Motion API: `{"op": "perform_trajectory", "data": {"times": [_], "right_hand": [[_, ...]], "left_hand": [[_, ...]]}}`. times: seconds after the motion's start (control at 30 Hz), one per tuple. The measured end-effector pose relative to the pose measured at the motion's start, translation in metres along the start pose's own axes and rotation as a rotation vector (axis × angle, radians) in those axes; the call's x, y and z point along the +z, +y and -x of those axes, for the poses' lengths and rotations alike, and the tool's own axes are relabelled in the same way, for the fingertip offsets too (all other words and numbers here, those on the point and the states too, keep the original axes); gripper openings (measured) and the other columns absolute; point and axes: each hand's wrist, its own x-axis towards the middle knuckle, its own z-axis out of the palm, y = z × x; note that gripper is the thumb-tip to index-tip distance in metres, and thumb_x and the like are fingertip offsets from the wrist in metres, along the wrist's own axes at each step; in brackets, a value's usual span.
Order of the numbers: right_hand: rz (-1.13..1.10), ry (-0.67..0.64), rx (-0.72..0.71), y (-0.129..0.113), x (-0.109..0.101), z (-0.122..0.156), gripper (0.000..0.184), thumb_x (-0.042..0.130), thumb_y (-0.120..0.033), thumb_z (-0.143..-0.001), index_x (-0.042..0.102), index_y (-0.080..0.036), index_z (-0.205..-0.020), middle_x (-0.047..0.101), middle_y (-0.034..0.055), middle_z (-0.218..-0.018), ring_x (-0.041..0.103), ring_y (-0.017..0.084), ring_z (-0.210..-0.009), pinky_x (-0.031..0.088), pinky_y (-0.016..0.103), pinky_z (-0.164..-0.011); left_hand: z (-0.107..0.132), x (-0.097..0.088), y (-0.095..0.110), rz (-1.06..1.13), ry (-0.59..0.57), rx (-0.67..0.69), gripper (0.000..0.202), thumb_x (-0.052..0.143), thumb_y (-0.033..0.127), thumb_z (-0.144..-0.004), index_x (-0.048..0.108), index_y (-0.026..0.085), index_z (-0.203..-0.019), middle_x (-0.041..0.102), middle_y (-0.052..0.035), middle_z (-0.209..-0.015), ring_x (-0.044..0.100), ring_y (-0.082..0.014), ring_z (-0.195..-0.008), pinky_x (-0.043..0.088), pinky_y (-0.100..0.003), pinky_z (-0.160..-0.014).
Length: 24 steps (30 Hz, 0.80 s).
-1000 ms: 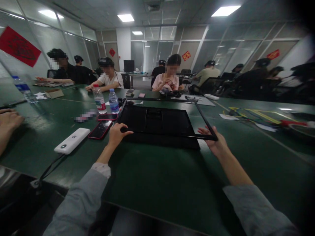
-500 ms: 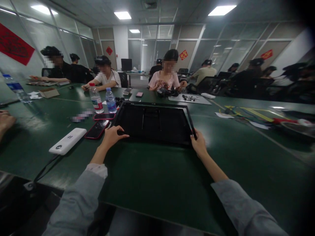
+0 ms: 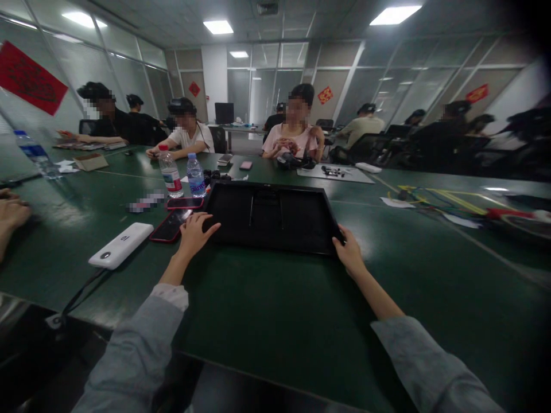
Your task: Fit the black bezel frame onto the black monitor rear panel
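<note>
A black flat monitor panel point(image 3: 275, 221) with its thin frame lies flat on the green table point(image 3: 275, 321) in front of me. My left hand point(image 3: 194, 232) rests on the panel's near left corner, fingers spread and pressing down. My right hand point(image 3: 348, 249) is at the near right corner, fingers curled on the frame's edge.
Left of the panel lie two dark phones point(image 3: 172, 225), a white power bank point(image 3: 120, 245) with a cable, and two water bottles point(image 3: 172, 172). Several people sit at the far side. Yellow cables point(image 3: 434, 199) lie at the right. Another person's hand point(image 3: 11, 215) rests at the far left.
The thin frame, held lifted and skewed to the right a second ago, has come down square onto the panel. My right hand moved left with it to the near right corner.
</note>
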Motion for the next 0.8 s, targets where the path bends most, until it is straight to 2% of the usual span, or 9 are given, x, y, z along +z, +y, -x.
{"op": "perform_trajectory", "data": {"times": [0.07,0.13,0.2,0.33,0.5,0.7,0.8], "right_hand": [[-0.017,-0.005,0.017,0.001,-0.001,0.000,0.060,0.057,-0.034,-0.081,0.057,-0.018,-0.139,0.063,0.0144,-0.137,0.059,0.030,-0.128,0.042,0.054,-0.115],[-0.043,-0.026,0.029,0.002,-0.002,0.000,0.062,0.057,-0.033,-0.080,0.056,-0.018,-0.140,0.063,0.0144,-0.138,0.059,0.030,-0.129,0.042,0.054,-0.115],[-0.061,-0.054,0.021,0.004,-0.003,-0.001,0.064,0.057,-0.033,-0.079,0.054,-0.018,-0.141,0.061,0.0140,-0.139,0.058,0.030,-0.131,0.041,0.053,-0.116],[-0.019,-0.071,-0.002,0.005,-0.004,-0.001,0.065,0.056,-0.034,-0.079,0.053,-0.018,-0.142,0.060,0.0144,-0.142,0.056,0.031,-0.133,0.039,0.054,-0.118],[-0.007,-0.039,-0.001,0.003,-0.004,0.000,0.062,0.055,-0.035,-0.081,0.054,-0.018,-0.141,0.060,0.0145,-0.142,0.055,0.031,-0.134,0.038,0.054,-0.119],[0.012,0.006,0.070,-0.002,-0.009,0.001,0.058,0.053,-0.031,-0.080,0.058,-0.017,-0.137,0.067,0.0155,-0.130,0.062,0.031,-0.123,0.046,0.055,-0.110],[0.008,0.020,0.101,-0.006,-0.012,0.002,0.059,0.055,-0.033,-0.080,0.059,-0.017,-0.136,0.069,0.0152,-0.123,0.065,0.031,-0.116,0.050,0.054,-0.105]], "left_hand": [[-0.005,0.010,-0.010,0.032,0.089,-0.094,0.055,0.065,0.051,-0.091,0.060,0.021,-0.138,0.056,-0.0166,-0.148,0.046,-0.0355,-0.140,0.036,-0.059,-0.114],[-0.010,0.019,-0.022,0.151,0.071,-0.166,0.058,0.067,0.041,-0.091,0.057,0.015,-0.141,0.057,-0.0197,-0.145,0.053,-0.0327,-0.136,0.041,-0.051,-0.113],[-0.016,0.025,-0.033,0.282,0.014,-0.226,0.053,0.067,0.035,-0.091,0.059,0.013,-0.138,0.063,-0.0183,-0.139,0.060,-0.0291,-0.129,0.044,-0.044,-0.112],[-0.024,0.033,-0.047,0.351,0.021,-0.255,0.046,0.065,0.027,-0.090,0.064,0.013,-0.133,0.069,-0.0147,-0.133,0.065,-0.0268,-0.122,0.046,-0.042,-0.111],[-0.026,0.036,-0.052,0.311,0.061,-0.268,0.044,0.066,0.031,-0.089,0.068,0.015,-0.130,0.073,-0.0133,-0.125,0.069,-0.0266,-0.114,0.050,-0.041,-0.106],[-0.023,0.030,-0.046,0.241,0.046,-0.328,0.050,0.066,0.044,-0.089,0.070,0.013,-0.128,0.076,-0.0154,-0.114,0.073,-0.0271,-0.103,0.054,-0.039,-0.097],[-0.020,0.027,-0.041,0.254,0.031,-0.334,0.049,0.064,0.043,-0.090,0.070,0.013,-0.128,0.077,-0.0155,-0.111,0.073,-0.0268,-0.103,0.055,-0.037,-0.094]]}}
